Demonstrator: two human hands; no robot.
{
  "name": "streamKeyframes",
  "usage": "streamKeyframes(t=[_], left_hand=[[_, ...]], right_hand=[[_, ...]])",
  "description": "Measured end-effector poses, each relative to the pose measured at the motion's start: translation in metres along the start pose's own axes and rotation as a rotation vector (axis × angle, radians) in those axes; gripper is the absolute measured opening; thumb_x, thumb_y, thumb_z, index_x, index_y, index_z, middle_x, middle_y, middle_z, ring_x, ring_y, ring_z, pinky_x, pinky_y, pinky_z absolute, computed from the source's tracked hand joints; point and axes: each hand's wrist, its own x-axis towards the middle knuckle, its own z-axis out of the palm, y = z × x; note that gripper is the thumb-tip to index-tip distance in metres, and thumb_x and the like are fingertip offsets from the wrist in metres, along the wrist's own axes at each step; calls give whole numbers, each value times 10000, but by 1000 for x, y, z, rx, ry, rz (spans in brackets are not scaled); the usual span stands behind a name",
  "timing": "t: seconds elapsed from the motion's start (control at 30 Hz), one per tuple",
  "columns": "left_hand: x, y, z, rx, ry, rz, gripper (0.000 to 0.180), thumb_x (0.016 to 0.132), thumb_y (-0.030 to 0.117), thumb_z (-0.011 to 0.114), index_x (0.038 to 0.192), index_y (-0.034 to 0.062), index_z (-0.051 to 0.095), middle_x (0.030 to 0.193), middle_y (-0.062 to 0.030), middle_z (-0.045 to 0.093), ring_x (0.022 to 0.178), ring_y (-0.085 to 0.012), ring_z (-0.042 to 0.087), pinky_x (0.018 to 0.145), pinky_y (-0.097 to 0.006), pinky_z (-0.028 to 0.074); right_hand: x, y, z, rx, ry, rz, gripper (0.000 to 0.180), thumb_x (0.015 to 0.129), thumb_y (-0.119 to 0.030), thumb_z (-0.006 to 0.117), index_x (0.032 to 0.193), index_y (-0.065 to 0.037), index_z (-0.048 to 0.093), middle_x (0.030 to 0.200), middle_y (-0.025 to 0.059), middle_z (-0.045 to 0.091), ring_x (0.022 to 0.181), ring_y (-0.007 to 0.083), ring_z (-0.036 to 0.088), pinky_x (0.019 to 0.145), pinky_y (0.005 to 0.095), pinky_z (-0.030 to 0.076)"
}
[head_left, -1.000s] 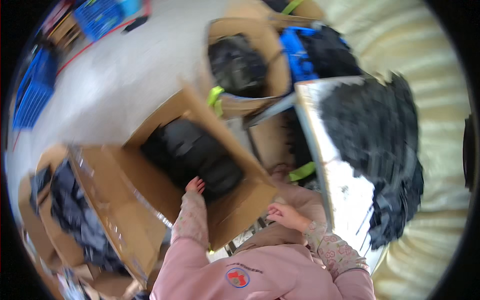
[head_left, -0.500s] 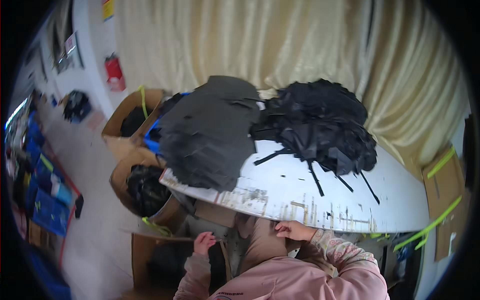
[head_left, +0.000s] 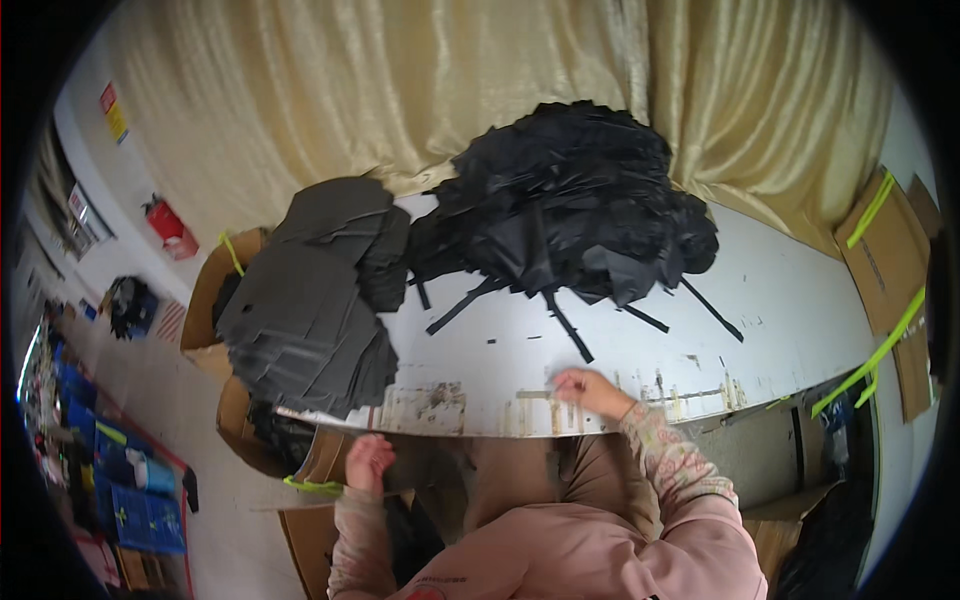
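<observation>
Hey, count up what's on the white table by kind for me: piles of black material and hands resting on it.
Loose black scrap heap: 1
Stacked dark grey sheet pile: 1
Hands on the white table: 1, the right hand
Total: 3

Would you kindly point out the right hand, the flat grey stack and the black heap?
right hand [head_left: 590,388], head view, back of the hand
flat grey stack [head_left: 305,310], head view, top sheet
black heap [head_left: 570,205], head view, middle of the pile

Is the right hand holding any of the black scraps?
No, the right hand rests bare on the white table edge, apart from the black pile.
</observation>
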Motion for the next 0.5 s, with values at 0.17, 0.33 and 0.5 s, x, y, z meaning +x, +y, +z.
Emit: streamKeyframes(t=[0.17, 0.33, 0.5], left_hand=[[9, -32, 107, 217, -328, -145, 168, 933, 151, 573, 1040, 26, 603, 897, -74, 651, 798, -160, 629, 738, -288, 522], [83, -27, 213, 619, -502, 223, 143, 909, 58, 596, 1048, 26, 606, 906, -32, 636, 818, -108, 584, 758, -239, 475], [174, -1, 329, 947, -501, 769, 268, 793, 85, 688, 1042, 43, 600, 1040, -107, 599, 958, -236, 566, 851, -322, 452]], right_hand=[[49, 34, -146, -241, 598, -96, 340, 762, -126, 755, 1038, -34, 580, 834, 44, 590, 761, 144, 544, 720, 284, 478], [83, -38, -244, -661, 968, -263, 538, 715, -138, 752, 1180, -33, 503, 1163, 191, 527, 1106, 378, 490, 963, 415, 404], [126, -81, -293, -917, 915, -183, 824, 700, -303, 782, 1384, -129, 358, 1449, 167, 338, 1347, 380, 296, 1089, 540, 240]])
